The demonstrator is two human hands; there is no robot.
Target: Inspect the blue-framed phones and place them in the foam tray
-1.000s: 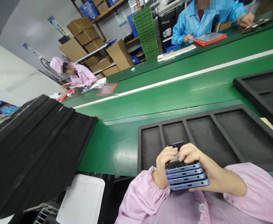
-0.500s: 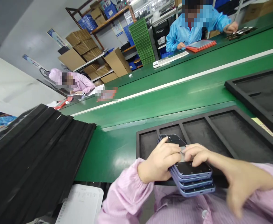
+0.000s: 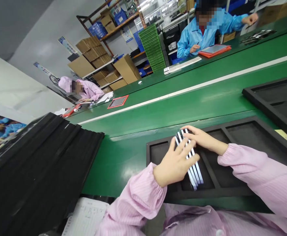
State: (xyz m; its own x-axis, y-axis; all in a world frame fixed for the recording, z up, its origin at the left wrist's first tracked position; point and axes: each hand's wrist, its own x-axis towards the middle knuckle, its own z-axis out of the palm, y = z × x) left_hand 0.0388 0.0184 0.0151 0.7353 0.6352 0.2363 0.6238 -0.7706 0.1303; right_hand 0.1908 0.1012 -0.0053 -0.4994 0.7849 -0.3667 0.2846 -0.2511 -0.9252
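Note:
Several smartphones [image 3: 195,173] with shiny bluish-silver edges stand on their long sides as one pressed-together stack. My left hand [image 3: 175,164] holds this stack from the left, its fingers lying across the upper edges. From the far right side my right hand [image 3: 203,139] grips the far end, and part of its fingers is hidden behind the phones. Beneath both hands lies a black compartmented tray [image 3: 211,178]. The phones are over one of its left compartments; whether they touch its floor I cannot tell.
A tall stack of black trays [image 3: 40,170] leans at left, beside a notebook [image 3: 86,213]. Another black tray [image 3: 258,95] lies at right. Across the green bench [image 3: 124,141] sit a person in blue [image 3: 187,37] and one in pink [image 3: 91,89].
The phone stack has turned from lying flat to standing on edge and has moved away from my body over the tray. My right hand has shifted to its far end.

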